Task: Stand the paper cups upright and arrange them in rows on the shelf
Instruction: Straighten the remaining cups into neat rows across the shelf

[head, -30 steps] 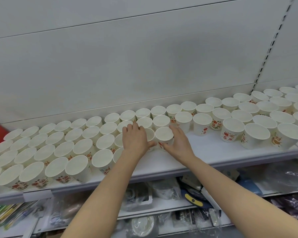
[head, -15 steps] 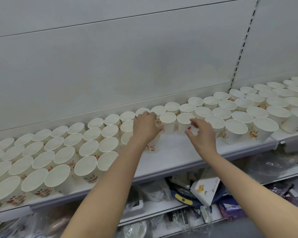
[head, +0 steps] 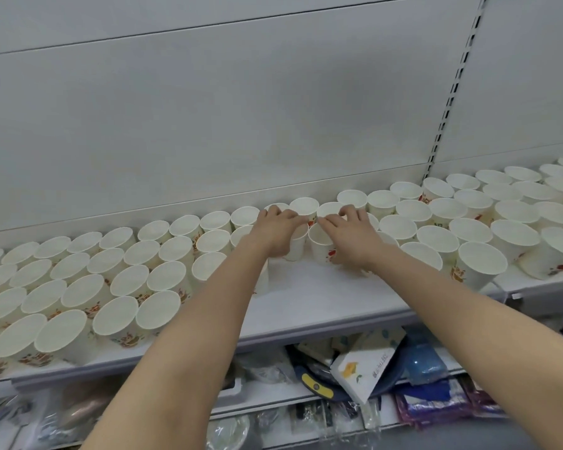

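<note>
Several white paper cups with red prints stand upright in rows on the white shelf (head: 322, 293), one block on the left (head: 121, 280) and another on the right (head: 481, 235). In the gap between the blocks, both my hands reach to the back rows. My left hand (head: 273, 232) curls its fingers over the rim of a paper cup (head: 297, 246). Just to its right, my right hand (head: 351, 237) pinches the rim of a neighbouring cup (head: 319, 243) with thumb and forefinger. The two hands almost touch. My palms hide the cups' far sides.
Bare shelf lies in front of my hands, between the two cup blocks. A grey back panel rises behind, with a slotted upright (head: 452, 92) at the right. The lower shelf holds a tissue pack (head: 368, 362), a blue package (head: 426, 358) and plastic-wrapped goods.
My view has swung left and closer. My right hand has moved left to meet the left hand, and both are now on adjacent cups near the back.
</note>
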A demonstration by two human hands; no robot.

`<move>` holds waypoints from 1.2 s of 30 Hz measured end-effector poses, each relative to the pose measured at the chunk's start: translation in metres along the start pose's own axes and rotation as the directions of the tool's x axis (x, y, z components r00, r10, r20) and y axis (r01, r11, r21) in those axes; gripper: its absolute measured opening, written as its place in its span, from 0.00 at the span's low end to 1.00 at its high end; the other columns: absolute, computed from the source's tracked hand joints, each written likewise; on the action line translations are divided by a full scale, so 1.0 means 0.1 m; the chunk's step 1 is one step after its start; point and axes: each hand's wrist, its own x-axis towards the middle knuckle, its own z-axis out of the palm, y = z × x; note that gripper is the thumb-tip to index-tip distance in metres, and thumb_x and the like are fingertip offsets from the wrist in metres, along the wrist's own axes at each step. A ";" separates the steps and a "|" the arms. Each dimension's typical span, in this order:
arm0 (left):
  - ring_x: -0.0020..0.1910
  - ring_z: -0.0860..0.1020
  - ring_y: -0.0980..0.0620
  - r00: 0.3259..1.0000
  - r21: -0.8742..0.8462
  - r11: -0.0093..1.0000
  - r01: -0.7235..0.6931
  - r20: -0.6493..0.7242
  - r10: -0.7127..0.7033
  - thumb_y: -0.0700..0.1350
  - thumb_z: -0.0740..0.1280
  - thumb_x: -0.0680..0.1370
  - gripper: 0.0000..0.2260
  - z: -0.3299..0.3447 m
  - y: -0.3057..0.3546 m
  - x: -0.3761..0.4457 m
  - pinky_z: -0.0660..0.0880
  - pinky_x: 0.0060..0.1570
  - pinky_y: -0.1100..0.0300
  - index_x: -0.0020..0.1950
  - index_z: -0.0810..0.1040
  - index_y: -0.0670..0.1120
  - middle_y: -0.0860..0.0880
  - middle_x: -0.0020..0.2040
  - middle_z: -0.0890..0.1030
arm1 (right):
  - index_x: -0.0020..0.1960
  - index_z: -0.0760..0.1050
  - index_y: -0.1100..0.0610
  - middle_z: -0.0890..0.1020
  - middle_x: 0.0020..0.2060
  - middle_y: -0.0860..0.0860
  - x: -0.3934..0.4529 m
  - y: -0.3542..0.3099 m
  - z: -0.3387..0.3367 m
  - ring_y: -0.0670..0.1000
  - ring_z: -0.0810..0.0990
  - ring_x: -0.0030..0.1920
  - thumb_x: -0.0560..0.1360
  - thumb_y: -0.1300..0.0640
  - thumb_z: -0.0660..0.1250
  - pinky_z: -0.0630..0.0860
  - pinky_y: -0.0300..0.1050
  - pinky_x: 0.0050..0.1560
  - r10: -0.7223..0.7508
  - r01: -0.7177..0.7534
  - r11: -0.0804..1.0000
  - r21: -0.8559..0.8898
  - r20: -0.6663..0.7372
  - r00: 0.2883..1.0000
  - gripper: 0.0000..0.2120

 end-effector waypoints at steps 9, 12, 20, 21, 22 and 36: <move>0.65 0.64 0.42 0.996 -0.053 0.994 0.092 -0.015 -0.093 0.51 0.74 0.69 0.34 0.00 0.04 -0.04 0.60 0.64 0.51 0.72 0.65 0.54 0.47 0.66 0.69 | 0.72 0.63 0.51 0.69 0.64 0.50 0.04 0.01 0.02 0.59 0.63 0.64 0.66 0.46 0.72 0.59 0.53 0.62 -0.051 0.055 0.994 0.092 -0.043 0.998 0.37; 0.64 0.64 0.44 0.982 -0.197 0.968 0.154 -0.078 -0.172 0.53 0.76 0.66 0.35 -0.01 0.03 -0.12 0.61 0.62 0.52 0.70 0.67 0.53 0.48 0.66 0.69 | 0.69 0.67 0.50 0.71 0.62 0.49 0.00 0.04 -0.01 0.57 0.64 0.63 0.63 0.45 0.73 0.57 0.51 0.60 -0.030 0.050 0.984 0.171 -0.120 0.992 0.36; 0.63 0.71 0.51 0.922 -0.702 0.700 0.126 -0.178 -0.345 0.49 0.75 0.66 0.33 -0.22 0.02 -0.75 0.69 0.62 0.57 0.71 0.71 0.50 0.50 0.64 0.73 | 0.69 0.70 0.56 0.68 0.60 0.49 -0.36 -0.09 -0.23 0.42 0.67 0.58 0.64 0.58 0.78 0.58 0.24 0.55 0.217 0.017 0.516 0.856 -0.150 0.965 0.35; 0.62 0.73 0.52 0.914 -0.726 0.677 0.118 -0.188 -0.361 0.51 0.75 0.65 0.32 -0.22 0.01 -0.87 0.70 0.59 0.58 0.69 0.73 0.51 0.51 0.62 0.74 | 0.69 0.70 0.55 0.69 0.61 0.50 -0.43 -0.12 -0.26 0.42 0.67 0.59 0.63 0.56 0.79 0.58 0.25 0.55 0.231 0.000 0.504 0.864 -0.135 0.963 0.36; 0.60 0.74 0.53 0.905 -0.748 0.653 0.114 -0.193 -0.379 0.53 0.75 0.65 0.31 -0.21 0.00 -0.99 0.71 0.57 0.58 0.67 0.75 0.52 0.52 0.61 0.76 | 0.69 0.71 0.54 0.71 0.61 0.49 -0.49 -0.16 -0.28 0.44 0.68 0.60 0.63 0.54 0.80 0.59 0.27 0.56 0.245 -0.013 0.500 0.866 -0.127 0.961 0.36; 0.62 0.73 0.48 0.784 -0.557 0.724 0.406 -0.196 -0.590 0.63 0.74 0.65 0.35 0.22 -0.15 -2.11 0.72 0.55 0.53 0.67 0.71 0.48 0.49 0.64 0.72 | 0.71 0.67 0.57 0.70 0.65 0.52 -0.86 -1.33 -0.31 0.49 0.68 0.66 0.64 0.51 0.79 0.58 0.31 0.61 0.243 -0.042 0.539 0.841 -0.108 0.964 0.39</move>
